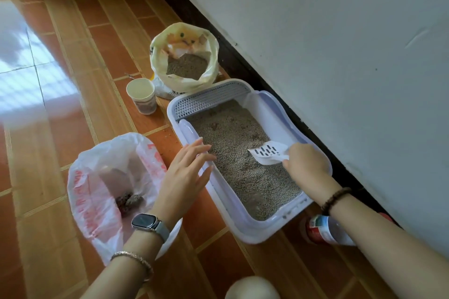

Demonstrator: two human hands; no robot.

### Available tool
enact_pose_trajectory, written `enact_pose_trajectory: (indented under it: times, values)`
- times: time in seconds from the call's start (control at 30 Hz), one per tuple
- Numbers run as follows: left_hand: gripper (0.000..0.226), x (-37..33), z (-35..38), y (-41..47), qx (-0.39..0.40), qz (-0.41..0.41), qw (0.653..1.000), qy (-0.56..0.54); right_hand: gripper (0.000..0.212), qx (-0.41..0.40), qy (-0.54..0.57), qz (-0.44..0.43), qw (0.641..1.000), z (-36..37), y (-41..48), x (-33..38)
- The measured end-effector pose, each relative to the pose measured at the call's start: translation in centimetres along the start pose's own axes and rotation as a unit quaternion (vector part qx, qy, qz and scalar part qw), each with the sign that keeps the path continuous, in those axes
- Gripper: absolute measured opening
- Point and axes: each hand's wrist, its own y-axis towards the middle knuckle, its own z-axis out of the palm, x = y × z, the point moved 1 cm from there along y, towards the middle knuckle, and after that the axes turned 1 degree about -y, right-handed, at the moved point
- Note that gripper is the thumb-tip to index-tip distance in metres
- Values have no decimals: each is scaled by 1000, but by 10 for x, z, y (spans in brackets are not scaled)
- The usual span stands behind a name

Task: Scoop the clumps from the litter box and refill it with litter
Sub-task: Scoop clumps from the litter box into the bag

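Sitting on the tiled floor (73,60), the litter box (252,232) holds grey litter (233,133). Our right hand (306,162) clamps the scoop (267,150) over it; our left hand (187,172), fingers straight and apart, reaches its rim. Clumps (128,199) lie in the plastic bag (90,204) beside.

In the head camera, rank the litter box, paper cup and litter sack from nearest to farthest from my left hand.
1. Litter box: fingers of the left hand at its left rim.
2. Paper cup: on the floor beyond the hand.
3. Litter sack: farthest, behind the cup.
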Motion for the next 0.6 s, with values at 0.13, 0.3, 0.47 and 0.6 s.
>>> enact_pose_trajectory:
  times: [0.13, 0.3, 0.47, 0.6]
  values:
    - [24, 7, -1, -2, 9, 13, 1000, 0, 17, -30, 22, -14, 999, 10, 11, 13]
    - [24, 8, -3, -2, 20, 17, 1000, -2, 17, -57, 93, -30, 994, 19, 25, 28]
    - [27, 9, -6, 0, 38, 14, 999, -7, 19, -65, 155, -56, 984, 23, 38, 44]
    - [30, 10, -10, 0, 61, 11, 998, -9, 18, -53, 174, -73, 981, 21, 53, 55]
